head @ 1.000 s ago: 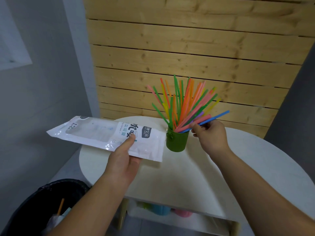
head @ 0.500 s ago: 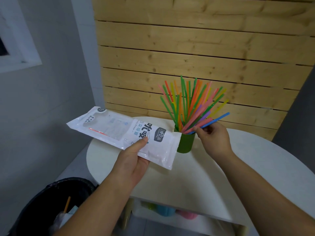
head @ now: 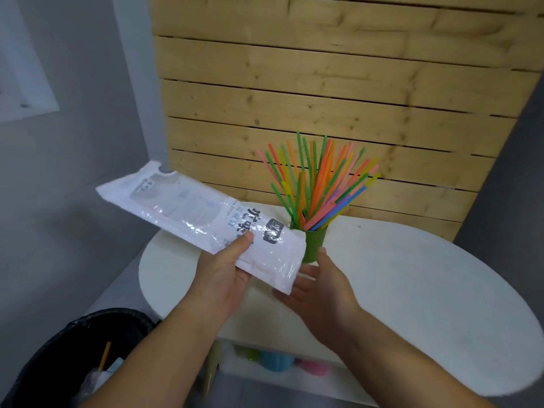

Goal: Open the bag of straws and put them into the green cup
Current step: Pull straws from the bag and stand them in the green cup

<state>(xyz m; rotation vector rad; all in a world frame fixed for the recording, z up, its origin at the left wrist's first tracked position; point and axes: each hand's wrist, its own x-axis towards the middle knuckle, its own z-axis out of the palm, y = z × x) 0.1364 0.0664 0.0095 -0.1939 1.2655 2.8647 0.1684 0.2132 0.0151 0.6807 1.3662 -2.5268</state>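
Task judged nearly done: the straws (head: 318, 184) are standing fanned in the green cup (head: 315, 245) on the table's (head: 412, 290) far side, the left hand (head: 226, 275) is pinching the seemingly emptied bag (head: 200, 213), and the right hand (head: 321, 287) is hovering spread beneath it.

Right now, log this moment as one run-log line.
left hand: grips bag | right hand: open, at bag end | straws: standing in green cup
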